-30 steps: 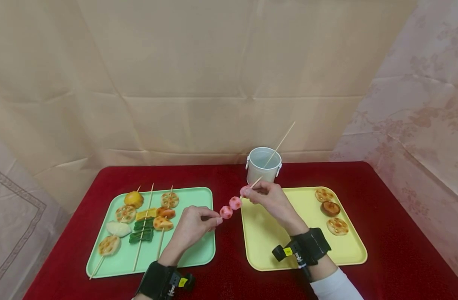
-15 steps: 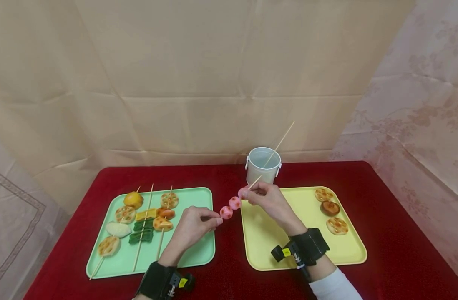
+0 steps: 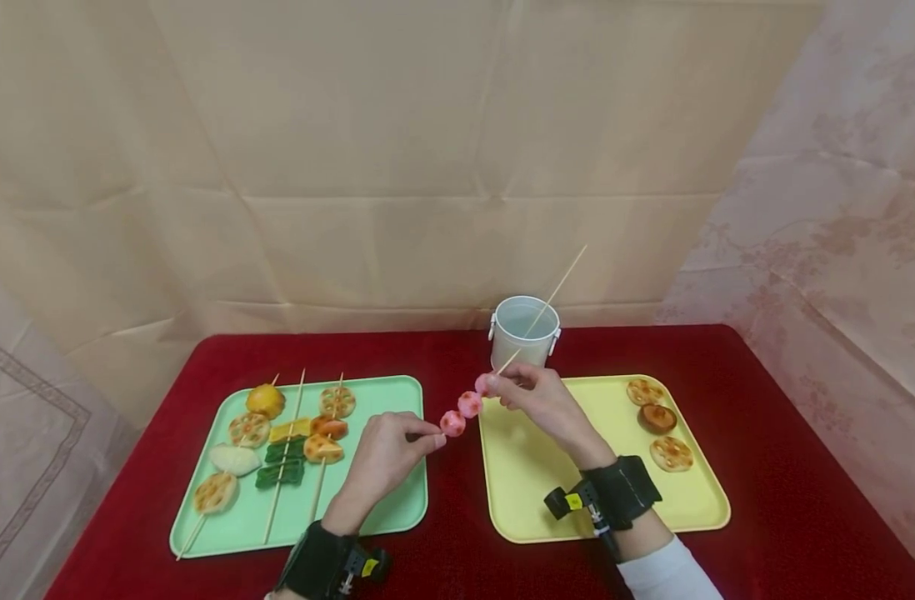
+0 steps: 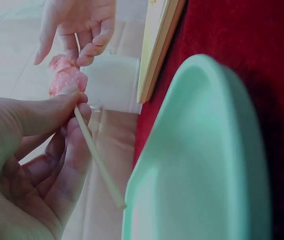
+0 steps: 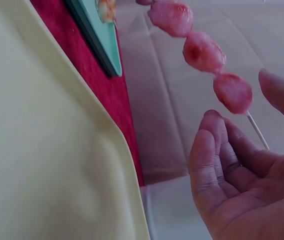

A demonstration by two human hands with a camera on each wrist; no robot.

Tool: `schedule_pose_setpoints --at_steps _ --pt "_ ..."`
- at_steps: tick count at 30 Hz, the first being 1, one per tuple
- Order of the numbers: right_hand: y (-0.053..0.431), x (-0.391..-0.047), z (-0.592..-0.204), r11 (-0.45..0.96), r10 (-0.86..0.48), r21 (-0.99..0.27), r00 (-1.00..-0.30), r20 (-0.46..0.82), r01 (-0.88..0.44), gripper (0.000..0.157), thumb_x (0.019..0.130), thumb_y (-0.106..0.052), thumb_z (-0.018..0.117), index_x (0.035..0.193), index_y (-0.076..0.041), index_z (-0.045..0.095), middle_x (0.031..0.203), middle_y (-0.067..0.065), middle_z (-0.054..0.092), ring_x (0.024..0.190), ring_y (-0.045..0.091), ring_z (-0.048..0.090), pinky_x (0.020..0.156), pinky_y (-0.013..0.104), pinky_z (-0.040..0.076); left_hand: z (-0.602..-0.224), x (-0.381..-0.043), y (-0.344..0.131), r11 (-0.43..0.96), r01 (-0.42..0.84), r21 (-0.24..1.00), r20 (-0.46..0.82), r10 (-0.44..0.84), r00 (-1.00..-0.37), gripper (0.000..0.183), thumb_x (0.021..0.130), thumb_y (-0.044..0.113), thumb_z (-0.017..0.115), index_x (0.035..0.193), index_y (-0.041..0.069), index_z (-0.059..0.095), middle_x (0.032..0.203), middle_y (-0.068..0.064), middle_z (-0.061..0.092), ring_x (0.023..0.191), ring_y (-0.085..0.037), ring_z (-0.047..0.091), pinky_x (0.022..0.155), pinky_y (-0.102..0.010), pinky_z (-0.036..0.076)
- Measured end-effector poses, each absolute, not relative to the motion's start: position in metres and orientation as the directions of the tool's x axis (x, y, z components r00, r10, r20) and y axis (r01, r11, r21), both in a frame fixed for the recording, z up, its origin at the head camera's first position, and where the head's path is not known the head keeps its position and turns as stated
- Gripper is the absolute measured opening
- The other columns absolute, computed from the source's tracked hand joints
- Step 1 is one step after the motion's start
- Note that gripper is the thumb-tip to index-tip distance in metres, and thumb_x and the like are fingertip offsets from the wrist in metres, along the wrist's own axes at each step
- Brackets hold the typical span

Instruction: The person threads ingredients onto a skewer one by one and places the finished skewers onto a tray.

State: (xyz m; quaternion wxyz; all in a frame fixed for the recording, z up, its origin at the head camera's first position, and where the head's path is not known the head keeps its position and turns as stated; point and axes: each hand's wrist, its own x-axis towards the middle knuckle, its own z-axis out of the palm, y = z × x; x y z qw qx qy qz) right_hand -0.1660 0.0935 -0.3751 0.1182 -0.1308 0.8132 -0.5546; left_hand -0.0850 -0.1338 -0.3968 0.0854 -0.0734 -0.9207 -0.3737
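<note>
Three pink browned balls (image 3: 469, 405) sit in a row on a thin wooden skewer (image 3: 508, 362), tilted up to the right between the two trays. My left hand (image 3: 390, 454) pinches the skewer just below the lowest ball, and its bare lower end (image 4: 99, 160) sticks out past the fingers in the left wrist view. At the upper end is my right hand (image 3: 543, 408). In the right wrist view its thumb and fingers stand apart around the top ball (image 5: 233, 93), and the bare tip passes between them.
A green tray (image 3: 386, 392) on the left holds several skewers of vegetable pieces. The yellow tray (image 3: 532, 500) carries two lotus slices (image 3: 671, 454) and a mushroom cap (image 3: 657, 418). Behind stands a white bucket (image 3: 522, 342) with a bare stick (image 3: 562, 285) leaning in it.
The top pink ball has slid down the skewer against the middle one, closing the gap. My right hand has shifted slightly left; my left hand has stayed in place.
</note>
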Motion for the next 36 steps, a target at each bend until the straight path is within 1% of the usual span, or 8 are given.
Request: schedule_pose_setpoints --at_steps 8,13,18,20,25,28,31,36 --pt "0.097 -0.17 -0.372 0.394 -0.325 -0.915 -0.945 -0.048 -0.089 0.051 0.086 -0.049 0.065 0.112 -0.005 0.067 0.1 0.018 0.067 0.089 0.032 0.063 0.084 0.047 0.05 -0.39 -0.076 -0.143 0.769 0.16 0.619 0.239 0.009 -0.971 0.005 0.079 0.024 0.078 0.078 0.019 0.08 0.07 0.015 0.065 0.063 -0.002 0.056 0.055 -0.024 0.04" --pt "0.097 -0.17 -0.369 0.407 -0.309 -0.91 -0.95 -0.053 -0.082 0.052 0.086 -0.051 0.065 0.112 -0.006 0.067 0.1 0.019 0.067 0.09 0.034 0.063 0.084 0.047 0.05 -0.388 -0.068 -0.155 0.799 0.135 0.586 0.246 -0.017 -0.969 0.005 0.078 0.023 0.079 0.078 0.018 0.08 0.068 0.013 0.064 0.058 -0.002 0.052 0.052 -0.024 0.038" --pt "0.098 -0.169 -0.368 0.404 -0.315 -0.911 -0.948 -0.053 -0.083 0.053 0.085 -0.052 0.065 0.112 -0.006 0.067 0.101 0.019 0.067 0.091 0.036 0.062 0.085 0.05 0.049 -0.386 -0.062 -0.168 0.832 0.128 0.54 0.276 -0.031 -0.961 0.006 0.076 0.021 0.08 0.076 0.015 0.08 0.068 0.008 0.066 0.06 -0.005 0.055 0.054 -0.026 0.04" --pt "0.098 -0.169 -0.368 0.4 -0.317 -0.912 -0.947 -0.048 -0.088 0.053 0.085 -0.052 0.065 0.112 -0.006 0.067 0.102 0.019 0.067 0.092 0.036 0.062 0.084 0.05 0.049 -0.387 -0.06 -0.172 0.846 0.118 0.521 0.287 -0.043 -0.957 0.007 0.075 0.021 0.08 0.076 0.014 0.08 0.067 0.007 0.068 0.058 -0.005 0.053 0.053 -0.027 0.039" --pt "0.099 -0.169 -0.369 0.384 -0.327 -0.919 -0.944 -0.043 -0.092 0.052 0.086 -0.051 0.065 0.112 -0.006 0.066 0.102 0.02 0.066 0.091 0.038 0.062 0.084 0.051 0.049 -0.391 -0.056 -0.181 0.872 0.058 0.485 0.258 -0.079 -0.963 0.005 0.076 0.02 0.079 0.077 0.015 0.081 0.058 0.009 0.062 0.05 -0.007 0.038 0.05 -0.027 0.031" --pt "0.099 -0.168 -0.37 0.379 -0.336 -0.921 -0.941 -0.047 -0.089 0.052 0.086 -0.05 0.064 0.113 -0.006 0.066 0.102 0.02 0.066 0.091 0.037 0.062 0.084 0.052 0.048 -0.394 -0.053 -0.186 0.874 0.014 0.486 0.208 -0.1 -0.973 0.01 0.078 0.022 0.078 0.071 0.017 0.079 0.051 0.01 0.053 0.049 -0.007 0.032 0.048 -0.026 0.026" --pt "0.099 -0.167 -0.371 0.379 -0.342 -0.921 -0.938 -0.049 -0.09 0.051 0.087 -0.051 0.064 0.113 -0.006 0.066 0.102 0.018 0.066 0.091 0.037 0.062 0.085 0.052 0.048 -0.395 -0.05 -0.191 0.866 -0.025 0.499 0.155 -0.117 -0.981 0.014 0.079 0.023 0.077 0.066 0.018 0.077 0.047 0.012 0.046 0.046 -0.006 0.031 0.046 -0.024 0.024" --pt "0.098 -0.167 -0.37 0.375 -0.352 -0.922 -0.935 -0.042 -0.099 0.048 0.088 -0.048 0.064 0.112 -0.006 0.066 0.101 0.018 0.067 0.091 0.037 0.062 0.085 0.051 0.048 -0.398 -0.049 -0.196 0.869 -0.057 0.491 0.115 -0.13 -0.985 0.039 0.077 0.016 0.076 0.043 0.02 0.057 0.039 0.014 0.031 0.042 -0.005 0.028 0.044 -0.023 0.02"
